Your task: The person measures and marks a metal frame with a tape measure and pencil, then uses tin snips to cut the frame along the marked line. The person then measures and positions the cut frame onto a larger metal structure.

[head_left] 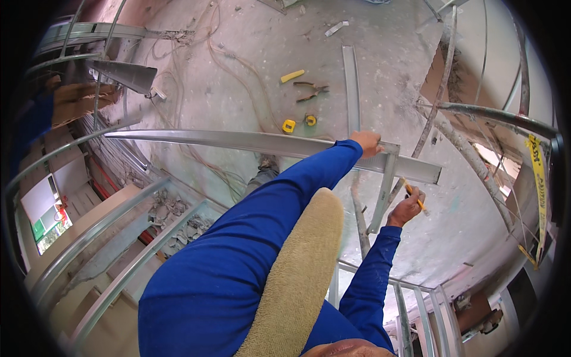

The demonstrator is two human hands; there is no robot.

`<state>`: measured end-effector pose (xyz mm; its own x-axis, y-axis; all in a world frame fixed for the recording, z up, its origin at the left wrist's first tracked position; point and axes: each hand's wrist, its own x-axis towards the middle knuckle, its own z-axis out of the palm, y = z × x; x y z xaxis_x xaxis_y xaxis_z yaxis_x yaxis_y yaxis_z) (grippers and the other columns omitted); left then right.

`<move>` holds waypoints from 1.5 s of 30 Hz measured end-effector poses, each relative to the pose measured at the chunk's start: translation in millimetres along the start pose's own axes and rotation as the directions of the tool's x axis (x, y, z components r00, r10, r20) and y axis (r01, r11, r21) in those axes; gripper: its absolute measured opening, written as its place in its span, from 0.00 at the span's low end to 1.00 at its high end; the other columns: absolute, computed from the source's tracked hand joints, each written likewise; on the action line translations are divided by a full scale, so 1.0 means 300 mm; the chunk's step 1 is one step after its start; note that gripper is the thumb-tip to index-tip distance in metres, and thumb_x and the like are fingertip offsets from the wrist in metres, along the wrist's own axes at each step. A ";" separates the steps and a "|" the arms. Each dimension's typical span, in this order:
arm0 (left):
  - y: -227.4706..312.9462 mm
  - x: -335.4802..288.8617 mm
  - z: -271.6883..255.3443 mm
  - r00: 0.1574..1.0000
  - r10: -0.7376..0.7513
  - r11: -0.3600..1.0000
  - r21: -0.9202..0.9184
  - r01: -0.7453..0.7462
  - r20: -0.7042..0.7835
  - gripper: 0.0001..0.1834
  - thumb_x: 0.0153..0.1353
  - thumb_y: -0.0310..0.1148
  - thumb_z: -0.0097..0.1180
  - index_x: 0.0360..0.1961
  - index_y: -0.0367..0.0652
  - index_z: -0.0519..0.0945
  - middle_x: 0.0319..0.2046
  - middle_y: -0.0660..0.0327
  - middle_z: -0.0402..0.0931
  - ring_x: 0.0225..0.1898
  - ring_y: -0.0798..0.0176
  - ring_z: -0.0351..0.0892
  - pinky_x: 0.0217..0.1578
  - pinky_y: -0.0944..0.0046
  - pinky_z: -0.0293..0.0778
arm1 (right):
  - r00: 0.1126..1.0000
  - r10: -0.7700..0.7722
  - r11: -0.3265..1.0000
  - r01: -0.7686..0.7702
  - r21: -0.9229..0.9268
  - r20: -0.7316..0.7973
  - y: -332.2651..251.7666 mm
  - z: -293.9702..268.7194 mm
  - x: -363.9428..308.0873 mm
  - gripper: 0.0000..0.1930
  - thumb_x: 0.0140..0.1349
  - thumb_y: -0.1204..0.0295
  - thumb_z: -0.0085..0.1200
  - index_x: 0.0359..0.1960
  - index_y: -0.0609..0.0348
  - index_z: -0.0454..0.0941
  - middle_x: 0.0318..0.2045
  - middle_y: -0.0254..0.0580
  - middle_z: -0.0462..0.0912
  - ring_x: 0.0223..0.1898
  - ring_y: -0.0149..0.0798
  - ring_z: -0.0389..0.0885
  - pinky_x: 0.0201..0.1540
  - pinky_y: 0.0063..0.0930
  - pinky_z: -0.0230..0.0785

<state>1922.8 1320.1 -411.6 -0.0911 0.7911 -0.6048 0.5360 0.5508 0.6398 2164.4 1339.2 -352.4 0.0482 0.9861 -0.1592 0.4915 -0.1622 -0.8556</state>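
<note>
Beside the metal channel (267,143), pencil (422,205) in right hand (405,209)

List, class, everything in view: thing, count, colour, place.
Long metal channel: one, grey, across centre
L-shaped metal piece: one, grey, crossing it
Slim pencil: one, yellow, centre right
Short metal channel: one, grey, floor beyond
Boxy tape measures: two, yellow, floor centre
Metal pliers: one, dark, beyond them
Slim bar-shaped object: one, yellow, left of pliers
Thin cables: several, tan, floor left
Round metal poles: several, grey, right side
Straight metal rails: several, silver, lower corners
Broken rubble: one heap, grey, lower left
Ribbon-like strip: one, yellow, far right
Concrete floor: one, grey, throughout
Terry cloth: one, tan, foreground
Trouser leg: one, grey, centre
Fabric sleeves: two, blue, both arms
Left grip: one, bare, on long channel
Right grip: one, bare, around pencil
</note>
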 end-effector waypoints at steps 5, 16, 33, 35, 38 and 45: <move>-0.110 -0.130 -0.056 0.980 0.083 0.985 -0.133 -0.108 -0.182 0.29 0.61 0.57 0.54 0.51 0.43 0.78 0.48 0.48 0.79 0.52 0.46 0.78 0.50 0.51 0.73 | 0.876 0.292 0.950 -0.218 -0.225 0.384 -0.100 0.035 -0.021 0.15 0.69 0.67 0.44 0.46 0.66 0.75 0.47 0.48 0.78 0.42 0.43 0.78 0.45 0.36 0.68; -0.640 -0.382 -0.241 0.698 -0.203 0.974 -0.214 0.073 -0.686 0.31 0.59 0.55 0.59 0.52 0.38 0.77 0.50 0.46 0.75 0.53 0.44 0.73 0.55 0.49 0.67 | 0.738 -0.103 0.739 0.505 -0.445 0.666 -0.232 0.587 0.059 0.16 0.70 0.63 0.44 0.38 0.65 0.76 0.33 0.64 0.80 0.38 0.65 0.78 0.42 0.53 0.68; -0.821 -0.755 0.145 0.893 -0.250 0.968 -0.084 0.236 -0.373 0.26 0.46 0.49 0.70 0.40 0.42 0.80 0.37 0.55 0.76 0.44 0.49 0.74 0.49 0.50 0.66 | 0.627 0.159 0.588 0.560 -0.584 0.762 0.517 1.600 0.047 0.13 0.68 0.60 0.40 0.45 0.51 0.73 0.40 0.56 0.83 0.44 0.61 0.81 0.45 0.56 0.71; -0.811 -0.737 0.116 0.902 -0.294 0.954 -0.152 0.258 -0.316 0.27 0.45 0.48 0.71 0.40 0.40 0.79 0.36 0.53 0.77 0.43 0.48 0.76 0.47 0.50 0.69 | 0.516 0.254 0.580 0.596 -0.556 0.818 0.596 1.700 -0.095 0.14 0.68 0.60 0.40 0.46 0.52 0.72 0.40 0.55 0.84 0.43 0.60 0.82 0.44 0.57 0.71; -0.780 -0.706 0.078 0.922 -0.317 0.939 -0.213 0.272 -0.222 0.27 0.46 0.48 0.72 0.40 0.39 0.79 0.35 0.52 0.78 0.41 0.46 0.78 0.44 0.51 0.72 | 0.446 0.267 0.601 0.616 -0.509 0.854 0.677 1.835 -0.277 0.14 0.68 0.60 0.42 0.45 0.54 0.72 0.38 0.55 0.84 0.42 0.60 0.82 0.44 0.57 0.71; -0.794 -0.689 0.082 0.932 -0.275 0.929 -0.315 0.195 -0.236 0.27 0.51 0.50 0.68 0.39 0.37 0.78 0.35 0.52 0.76 0.39 0.47 0.77 0.43 0.53 0.72 | 0.788 -0.003 0.704 0.440 -0.558 0.616 0.776 1.994 -0.373 0.26 0.63 0.49 0.51 0.51 0.59 0.73 0.45 0.58 0.81 0.47 0.62 0.80 0.50 0.51 0.71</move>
<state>1834.6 1019.0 -450.6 -0.4304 0.6484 -0.6280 0.2162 0.7495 0.6257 1753.2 1169.0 -828.5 -0.4995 0.7544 -0.4259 0.8524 0.3401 -0.3972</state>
